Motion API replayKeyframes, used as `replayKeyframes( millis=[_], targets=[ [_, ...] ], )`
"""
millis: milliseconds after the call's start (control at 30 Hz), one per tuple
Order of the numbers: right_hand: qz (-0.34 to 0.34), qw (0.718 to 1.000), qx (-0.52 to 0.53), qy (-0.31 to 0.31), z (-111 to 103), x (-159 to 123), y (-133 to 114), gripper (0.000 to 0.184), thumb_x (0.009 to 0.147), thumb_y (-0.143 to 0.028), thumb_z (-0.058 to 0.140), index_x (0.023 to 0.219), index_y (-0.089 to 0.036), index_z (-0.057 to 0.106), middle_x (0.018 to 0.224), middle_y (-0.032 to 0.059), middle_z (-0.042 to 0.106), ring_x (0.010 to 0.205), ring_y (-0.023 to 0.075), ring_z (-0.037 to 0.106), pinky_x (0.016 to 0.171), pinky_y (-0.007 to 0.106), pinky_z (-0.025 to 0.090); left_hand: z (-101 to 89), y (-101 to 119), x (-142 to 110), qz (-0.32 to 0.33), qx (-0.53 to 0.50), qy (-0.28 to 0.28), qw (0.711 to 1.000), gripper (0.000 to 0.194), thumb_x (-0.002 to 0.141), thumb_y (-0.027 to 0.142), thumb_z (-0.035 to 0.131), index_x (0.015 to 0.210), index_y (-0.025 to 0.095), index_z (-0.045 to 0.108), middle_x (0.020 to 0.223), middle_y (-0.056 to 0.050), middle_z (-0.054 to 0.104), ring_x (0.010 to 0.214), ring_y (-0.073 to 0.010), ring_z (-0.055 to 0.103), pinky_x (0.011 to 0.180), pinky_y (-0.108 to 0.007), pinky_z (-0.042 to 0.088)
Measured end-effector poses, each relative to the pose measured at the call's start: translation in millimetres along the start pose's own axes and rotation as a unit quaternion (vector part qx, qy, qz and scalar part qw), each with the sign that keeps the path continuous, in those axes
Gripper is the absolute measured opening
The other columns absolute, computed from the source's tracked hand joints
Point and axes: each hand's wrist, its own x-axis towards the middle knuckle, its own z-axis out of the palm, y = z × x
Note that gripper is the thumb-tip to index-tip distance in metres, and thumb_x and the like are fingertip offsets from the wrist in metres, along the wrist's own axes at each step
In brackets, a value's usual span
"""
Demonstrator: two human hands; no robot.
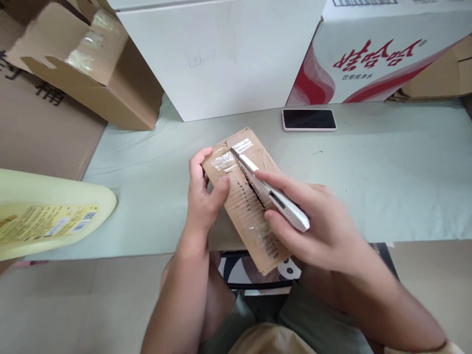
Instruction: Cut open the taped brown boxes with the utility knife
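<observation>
My left hand [207,189] grips the left edge of a small brown cardboard box [236,196], its thumb on the top face and its fingers around the far left corner. Clear tape crosses the far end of the box, and a dark slit runs along the middle seam. In my right hand [313,216] is a white utility knife [275,194], with the thumb and index finger closed on its handle. The blade tip touches the taped far end of the box. The rest of my right fingers are partly hidden under the hand.
Large white cartons [236,64] stand at the back of the green-covered table [387,172]. A phone [309,119] lies before the red-and-white carton [368,64]. Brown boxes [125,93] sit at the left, behind a pale yellow bottle [55,216].
</observation>
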Motion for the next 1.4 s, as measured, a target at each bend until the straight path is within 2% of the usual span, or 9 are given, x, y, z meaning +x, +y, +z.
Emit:
replayKeyframes(
  millis=[100, 267, 433, 667, 833, 1133, 1400],
  targets=[
    [-0.020, 1.000, -0.018, -0.006, 1.1, 1.4, 1.8, 0.041, 0.099, -0.022, 0.054, 0.139, -0.018, 0.063, 0.086, 0.0009, 0.078, 0.062, 0.0134, 0.065, 0.062, 0.027, 0.051, 1.1, 0.0, 0.4, -0.001, -0.002, 0.008, 1.000, 0.075, 0.085, 0.072, 0.074, 0.142, 0.031, 0.048, 0.133, -0.009, 0.064, 0.110, -0.0273, 0.069, 0.093, -0.042, 0.060],
    [-0.011, 0.999, -0.035, -0.009, 2.2, 2.4, 1.5, 0.039, 0.100, -0.021, 0.053, 0.138, -0.021, 0.064, 0.097, 0.0031, 0.081, 0.068, 0.0145, 0.070, 0.064, 0.027, 0.052, 2.3, 0.5, 0.8, 0.005, 0.000, 0.006, 1.000, 0.075, 0.086, 0.073, 0.072, 0.142, 0.030, 0.048, 0.130, -0.010, 0.064, 0.108, -0.0278, 0.069, 0.091, -0.043, 0.061],
    [-0.023, 0.998, -0.057, -0.013, 4.3, 1.2, 1.2, 0.042, 0.100, -0.018, 0.052, 0.141, -0.016, 0.064, 0.095, 0.0050, 0.081, 0.068, 0.0142, 0.071, 0.057, 0.025, 0.047, 2.3, 1.3, 0.6, -0.003, -0.006, 0.008, 1.000, 0.073, 0.086, 0.071, 0.073, 0.141, 0.030, 0.048, 0.128, -0.009, 0.065, 0.108, -0.0276, 0.070, 0.091, -0.043, 0.061],
    [-0.013, 0.998, -0.054, -0.014, 4.4, 2.5, 1.1, 0.043, 0.099, -0.018, 0.053, 0.140, -0.016, 0.066, 0.092, 0.0044, 0.081, 0.062, 0.0127, 0.067, 0.058, 0.025, 0.047, 1.1, 3.4, 0.1, -0.016, -0.012, -0.001, 1.000, 0.074, 0.085, 0.071, 0.074, 0.142, 0.030, 0.048, 0.132, -0.009, 0.065, 0.112, -0.0282, 0.069, 0.095, -0.043, 0.060],
    [0.001, 1.000, -0.016, 0.011, 2.8, -0.3, -0.3, 0.039, 0.096, -0.015, 0.053, 0.131, -0.016, 0.070, 0.087, 0.0016, 0.080, 0.057, 0.0101, 0.064, 0.056, 0.023, 0.046, 1.5, 5.9, 0.0, -0.019, -0.013, -0.001, 1.000, 0.072, 0.086, 0.070, 0.073, 0.141, 0.029, 0.049, 0.132, -0.009, 0.065, 0.113, -0.0272, 0.069, 0.096, -0.042, 0.059],
    [0.022, 0.999, -0.027, -0.007, 3.9, 2.9, -1.3, 0.043, 0.094, -0.019, 0.054, 0.134, -0.019, 0.070, 0.089, 0.0023, 0.081, 0.056, 0.0117, 0.062, 0.057, 0.025, 0.047, 0.7, 1.7, 0.3, -0.009, -0.006, -0.006, 1.000, 0.072, 0.087, 0.069, 0.073, 0.142, 0.031, 0.047, 0.135, -0.010, 0.063, 0.116, -0.0293, 0.068, 0.097, -0.044, 0.058],
    [0.011, 1.000, 0.008, 0.028, 2.1, -1.3, -1.9, 0.036, 0.089, -0.014, 0.057, 0.120, -0.017, 0.073, 0.076, -0.0004, 0.076, 0.057, 0.0113, 0.064, 0.054, 0.023, 0.046, 2.0, 4.4, -0.1, -0.004, -0.014, 0.004, 1.000, 0.070, 0.086, 0.068, 0.074, 0.140, 0.030, 0.049, 0.130, -0.009, 0.064, 0.111, -0.0276, 0.068, 0.093, -0.042, 0.059]
  ],
)
